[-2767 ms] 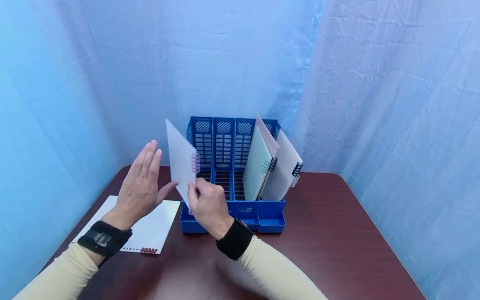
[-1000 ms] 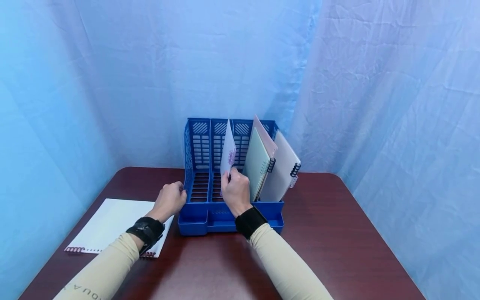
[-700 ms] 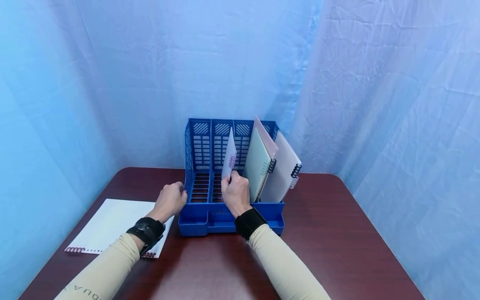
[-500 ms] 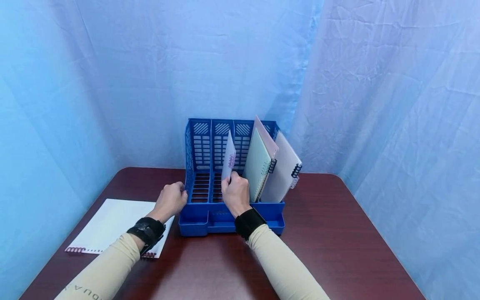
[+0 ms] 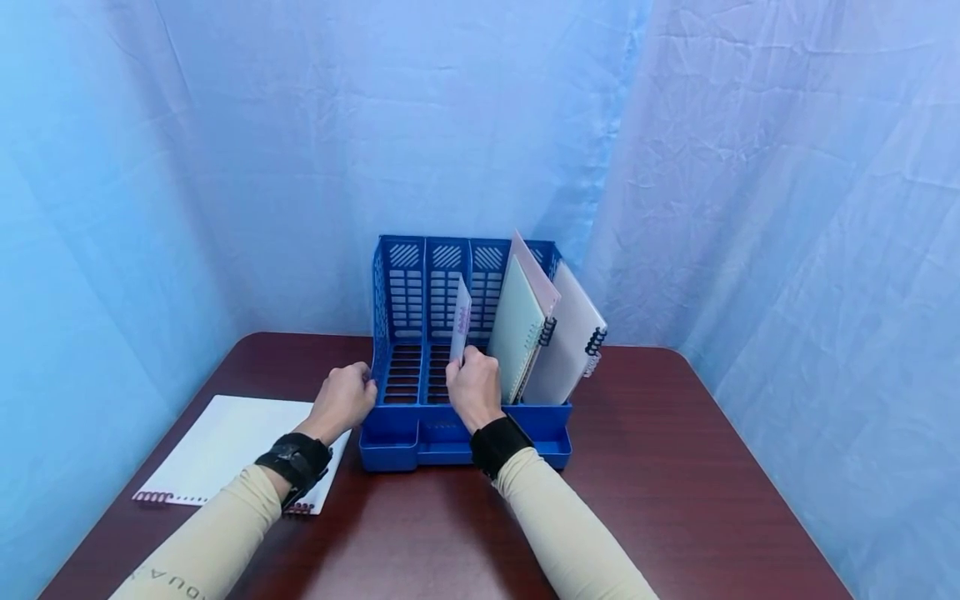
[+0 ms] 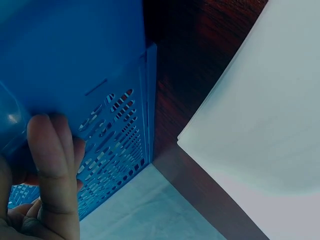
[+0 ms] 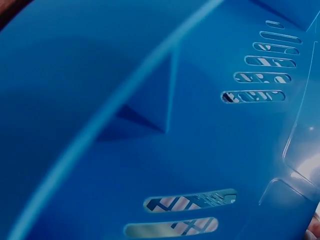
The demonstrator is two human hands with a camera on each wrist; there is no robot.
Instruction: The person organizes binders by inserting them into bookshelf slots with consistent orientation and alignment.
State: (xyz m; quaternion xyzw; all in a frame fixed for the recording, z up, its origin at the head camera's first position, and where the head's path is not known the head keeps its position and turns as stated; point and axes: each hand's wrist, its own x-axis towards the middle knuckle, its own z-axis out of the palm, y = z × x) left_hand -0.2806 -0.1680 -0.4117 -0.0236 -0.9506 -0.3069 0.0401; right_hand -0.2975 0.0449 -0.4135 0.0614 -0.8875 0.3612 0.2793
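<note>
A blue file rack (image 5: 450, 457) with upright dividers stands at the table's middle. My left hand (image 5: 342, 403) grips the front edge of its left side wall; in the left wrist view, bent fingers (image 6: 52, 155) lie against that blue wall (image 6: 115, 130). With my right hand (image 5: 474, 385) I pinch a pale notebook (image 5: 461, 317) with a pinkish-purple coil, held upright inside the rack near the middle divider. Its lower part is hidden behind the hand and rack front. The right wrist view shows mostly the rack's blue front (image 7: 200, 150), with a sliver of fingers at the lower right corner.
Toward the rack's right lean a pale green notebook (image 5: 516, 333), a pink notebook (image 5: 537, 275) and a whitish notebook (image 5: 562, 342) with a black coil. A white notebook (image 5: 232, 433) with reddish-brown coils lies flat on the dark red table (image 5: 660, 467), left of the rack.
My right hand has carried the pale notebook rightward from the rack's left side and lowered it between the dividers. The left hand has come from open, spread fingers to the rack's left wall.
</note>
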